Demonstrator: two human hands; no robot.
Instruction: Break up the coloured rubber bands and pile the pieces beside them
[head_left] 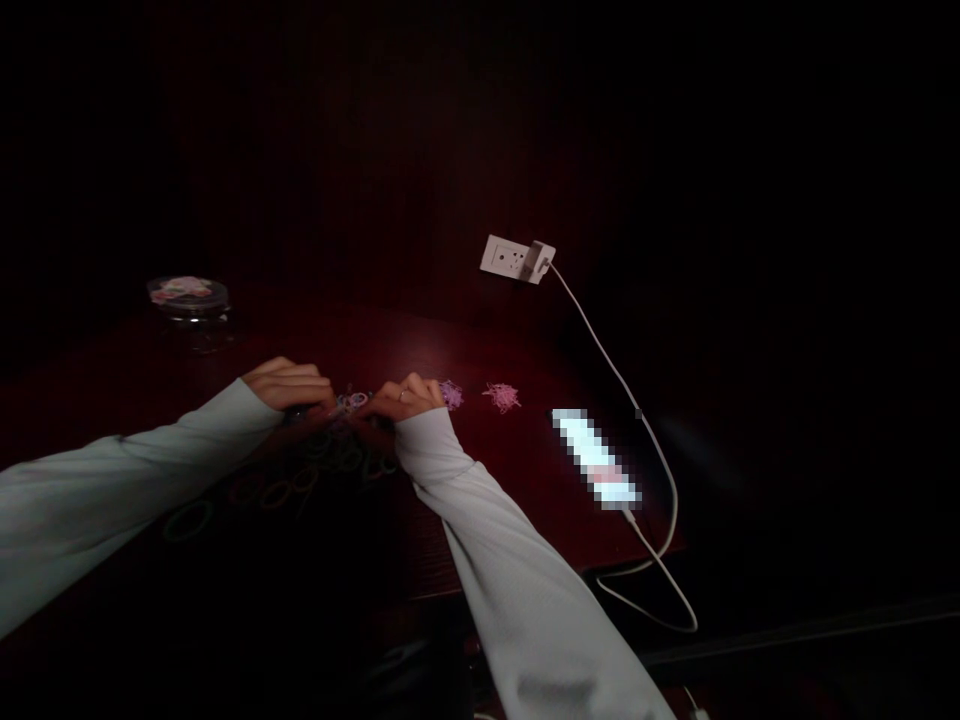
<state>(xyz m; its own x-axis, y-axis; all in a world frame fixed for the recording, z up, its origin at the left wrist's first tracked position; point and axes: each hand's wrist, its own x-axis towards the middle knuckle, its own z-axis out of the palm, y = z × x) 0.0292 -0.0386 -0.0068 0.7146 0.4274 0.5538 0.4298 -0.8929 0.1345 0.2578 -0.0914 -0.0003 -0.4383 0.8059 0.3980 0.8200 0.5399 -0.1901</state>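
Observation:
My left hand (289, 386) and my right hand (405, 398) meet over the dark wooden table (480, 520), both curled around a small strand of coloured rubber bands (351, 403). A thin dark object, perhaps a hook, shows under my left hand, though the dim light hides its shape. Just past my right hand lies a small heap of purple rubber bands (451, 394), with a heap of pink rubber bands (502, 397) beyond it. Larger loose bands (277, 492) lie in shadow below my forearms. Pale long sleeves cover both arms.
A glass dish (187, 298) holding pale contents stands at the far left. To the right, a lit phone (596, 458), its screen pixelated, lies on the table. Its white cable (645, 420) runs up to a wall socket (516, 259). The table edge falls away into darkness.

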